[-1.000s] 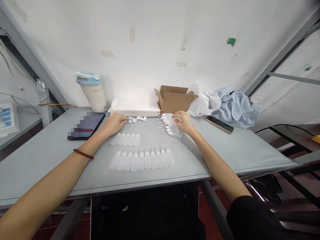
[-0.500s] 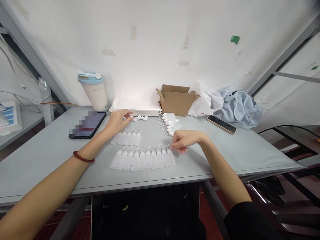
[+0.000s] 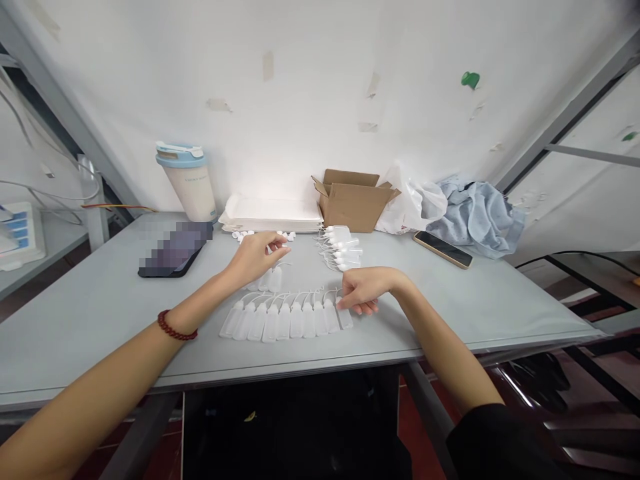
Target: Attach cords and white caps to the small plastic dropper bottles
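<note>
My right hand (image 3: 366, 289) pinches the top end of the rightmost small translucent white bottle (image 3: 345, 321), at the end of the front row. The other bottles (image 3: 283, 325) of that row lie side by side, each with a thin white stem or cord at its neck. My left hand (image 3: 257, 259) hovers over a shorter back row of similar bottles (image 3: 273, 280) and partly hides it. Its thumb and fingertips are closed together; whatever they hold is too small to make out. Small white caps (image 3: 290, 236) lie just behind that hand.
Capped bottles with cords (image 3: 345, 250) are piled before an open cardboard box (image 3: 357, 205). A white stack (image 3: 273, 213), plastic bag (image 3: 410, 203) and blue cloth (image 3: 480, 217) line the wall. A cup (image 3: 187, 187) and phone (image 3: 177, 250) stand left, another phone (image 3: 443, 249) right.
My left hand has moved right and toward me, away from the white caps. My right hand has dropped slightly onto the rightmost bottle, which has shifted a little apart from its neighbour.
</note>
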`<state>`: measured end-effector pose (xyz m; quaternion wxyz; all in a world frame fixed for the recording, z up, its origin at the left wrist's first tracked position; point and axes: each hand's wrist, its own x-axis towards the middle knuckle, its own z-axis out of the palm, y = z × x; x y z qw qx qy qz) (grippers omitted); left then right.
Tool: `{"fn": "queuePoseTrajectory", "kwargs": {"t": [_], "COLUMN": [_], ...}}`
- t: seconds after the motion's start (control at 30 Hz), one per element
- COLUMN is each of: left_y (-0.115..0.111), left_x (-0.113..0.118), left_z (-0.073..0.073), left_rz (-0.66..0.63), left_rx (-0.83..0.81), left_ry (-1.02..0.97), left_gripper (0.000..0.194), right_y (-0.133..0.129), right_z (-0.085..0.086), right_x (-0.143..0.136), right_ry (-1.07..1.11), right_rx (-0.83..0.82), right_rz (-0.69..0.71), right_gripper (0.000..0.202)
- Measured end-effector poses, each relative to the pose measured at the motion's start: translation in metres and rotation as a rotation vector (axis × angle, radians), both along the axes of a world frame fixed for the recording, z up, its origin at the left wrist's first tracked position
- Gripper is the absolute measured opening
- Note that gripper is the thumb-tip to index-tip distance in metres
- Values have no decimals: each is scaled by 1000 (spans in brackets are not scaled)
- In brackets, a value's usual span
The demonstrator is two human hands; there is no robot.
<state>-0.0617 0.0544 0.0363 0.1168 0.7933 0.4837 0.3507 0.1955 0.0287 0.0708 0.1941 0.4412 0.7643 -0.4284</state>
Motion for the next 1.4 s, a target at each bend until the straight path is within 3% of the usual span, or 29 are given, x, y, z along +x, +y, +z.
{"fn": "queuePoseTrajectory", "kwargs": {"t": [0.2, 0.33, 0.5, 0.57, 0.63, 0.77, 0.87, 1.07, 1.27, 1.4], "left_y": [-3, -7, -15, -20, -25, -33, -35, -35, -35, -31], "left_x": [3, 6, 13, 17, 21, 30, 34, 35, 37, 34], "left_z": [3, 7, 12, 13, 15, 14, 11, 5, 1, 1], "left_rz": [7, 21, -34, -75, -110, -181, -230, -214, -208, -113], "left_rx": [-35, -98, -301, -348, -354, -294, -247, -124, 30, -16], "left_ry": [-11, -65, -272, -327, -338, -289, -276, -224, -149, -133], "left_gripper": [28, 30, 30, 28, 26, 20, 16, 15, 17, 20], "right_y": [5, 7, 7, 10, 14, 22, 25, 22, 16, 14], "right_z": [-4, -2, -10, -20, -34, -56, -62, -60, -55, -56], "right_x": [1, 5, -5, -13, -21, -33, -37, -43, -45, -46], "right_ry": [-74, 49, 443, 480, 455, 396, 398, 375, 321, 238], "right_rx": [31, 113, 551, 790, 909, 990, 1031, 988, 1013, 1050], "right_rz": [-22, -50, -246, -302, -293, -252, -234, -184, -121, -88], "right_gripper": [36, 35, 34, 33, 31, 25, 20, 28, 22, 23]}}
